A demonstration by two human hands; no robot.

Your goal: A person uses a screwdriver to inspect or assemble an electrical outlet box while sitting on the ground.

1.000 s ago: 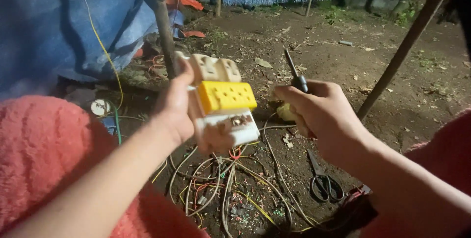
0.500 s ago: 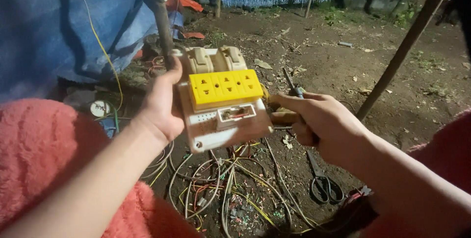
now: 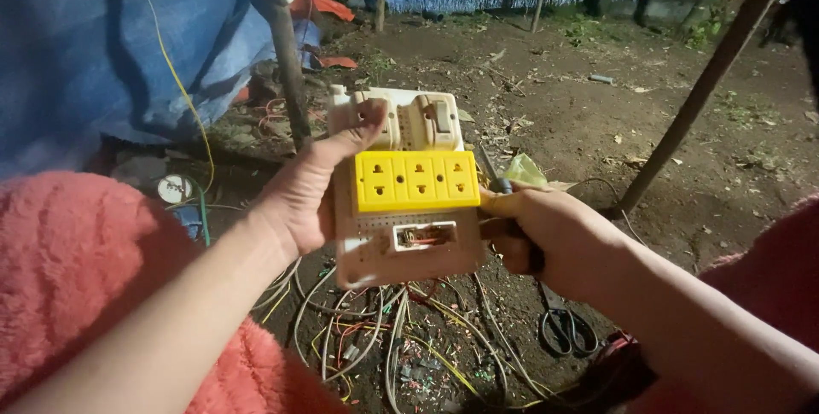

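My left hand [image 3: 311,192] grips a beige electrical board [image 3: 401,247] from its left side, thumb up on the top edge. The board carries a yellow three-socket strip [image 3: 416,180], white switches [image 3: 422,119] above it and a small rectangular opening [image 3: 424,234] below with wires inside. My right hand [image 3: 550,239] is closed around a screwdriver [image 3: 490,173], its handle hidden in the fist, and presses against the board's right edge. Coloured wires [image 3: 384,337] hang from the board's underside.
A tangle of wires and cut bits [image 3: 426,371] lies on the dirt. Scissors [image 3: 563,329] lie at the lower right. A wooden pole [image 3: 286,47] stands behind the board, a slanted pole [image 3: 699,90] at right. Blue tarp [image 3: 102,47] hangs on the left.
The board has turned to face me squarely and risen a little. My right hand has come in against its right edge, the screwdriver now mostly behind the board.
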